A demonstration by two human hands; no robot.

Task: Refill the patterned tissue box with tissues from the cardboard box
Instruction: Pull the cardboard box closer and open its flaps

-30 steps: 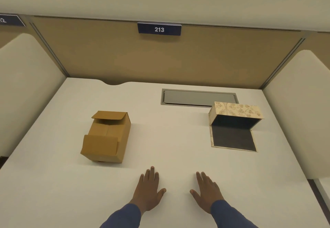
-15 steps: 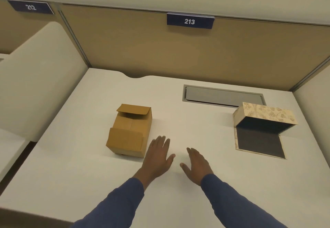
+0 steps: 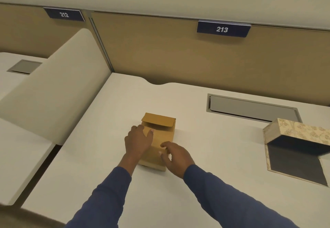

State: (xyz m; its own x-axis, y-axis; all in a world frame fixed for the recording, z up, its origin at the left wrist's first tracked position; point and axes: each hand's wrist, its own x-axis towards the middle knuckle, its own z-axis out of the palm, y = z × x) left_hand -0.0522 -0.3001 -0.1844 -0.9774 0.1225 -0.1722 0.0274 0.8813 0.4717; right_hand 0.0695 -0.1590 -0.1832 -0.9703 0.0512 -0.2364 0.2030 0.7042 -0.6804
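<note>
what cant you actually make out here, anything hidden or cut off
- Head view: inside of the cardboard box is hidden by its flaps; no tissues visible.
- Its near top is covered by the left hand and right hand, so their grip on the flaps is unclear.
- The patterned tissue box is cut off by the right edge; its interior is too dark to read.

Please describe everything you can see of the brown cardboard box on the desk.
The small plain brown cardboard box stands on the white desk, left of the open patterned tissue box. Its far top flap is partly raised; the other flaps look folded shut, so its contents are hidden. The left hand rests on its top left side. The right hand touches its near flap with curled fingers.
</note>
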